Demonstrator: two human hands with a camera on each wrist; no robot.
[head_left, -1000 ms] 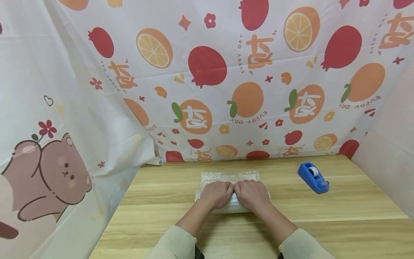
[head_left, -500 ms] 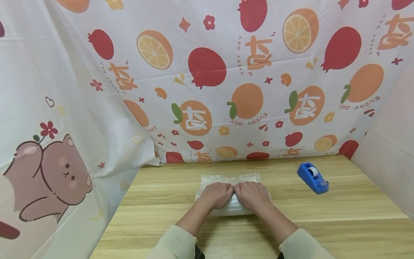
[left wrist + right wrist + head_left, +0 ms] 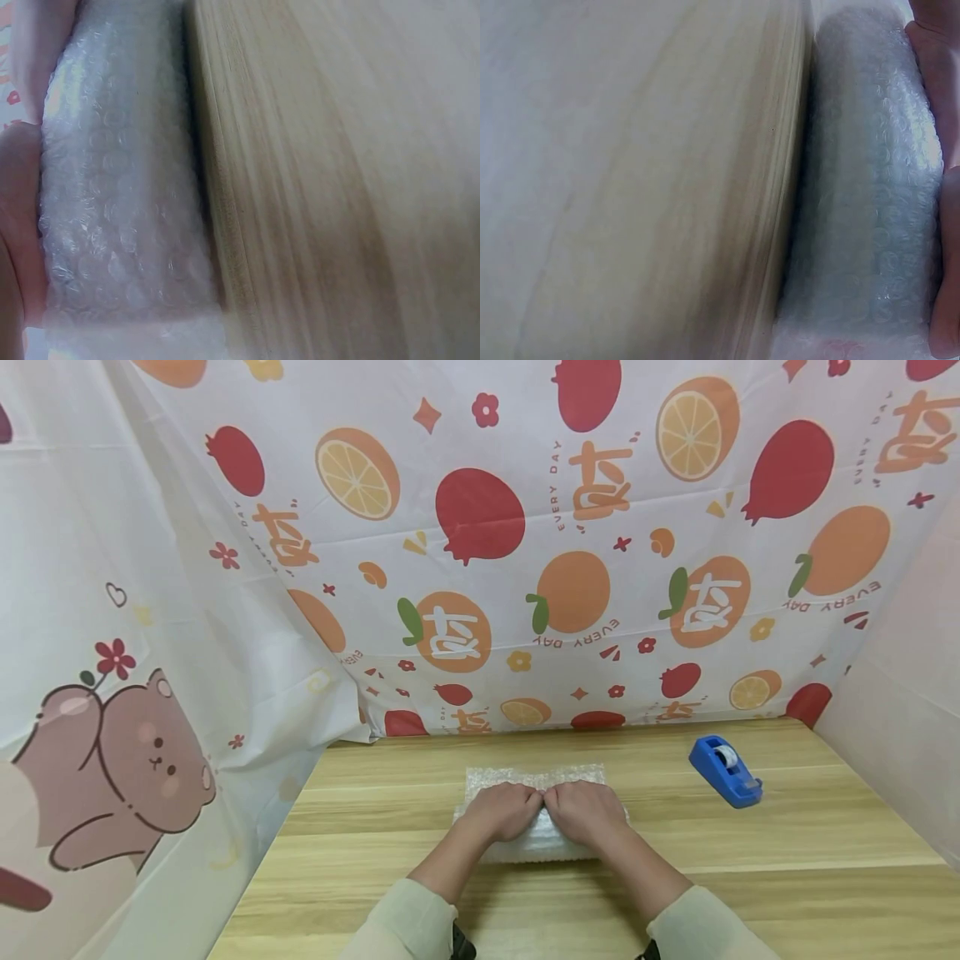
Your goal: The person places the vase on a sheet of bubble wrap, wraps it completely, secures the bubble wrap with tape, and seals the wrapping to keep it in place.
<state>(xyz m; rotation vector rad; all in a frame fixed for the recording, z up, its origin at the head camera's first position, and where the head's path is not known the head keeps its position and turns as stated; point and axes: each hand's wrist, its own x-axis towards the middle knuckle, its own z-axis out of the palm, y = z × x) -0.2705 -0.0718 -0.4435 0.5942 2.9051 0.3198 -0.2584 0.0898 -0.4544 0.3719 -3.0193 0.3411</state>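
Observation:
A bundle of bubble wrap lies crosswise on the wooden table. My left hand and right hand rest side by side on top of it, thumbs meeting at the middle. Both hands have their fingers curled down over its far side, where the fingertips are hidden. A flat flap of the wrap spreads out behind the knuckles. In the left wrist view the near face of the bubble wrap is rounded and thick. The right wrist view shows the same rounded bubble wrap, with the palm along its edge.
A blue tape dispenser with a roll of clear tape stands to the right on the table. Fruit-printed cloth hangs behind the table, and a bear-printed cloth hangs on the left.
The bubble wrap has shifted slightly toward me, its back and front edges both sitting nearer. Both hands keep nearly the same place on it. The tape dispenser stays put.

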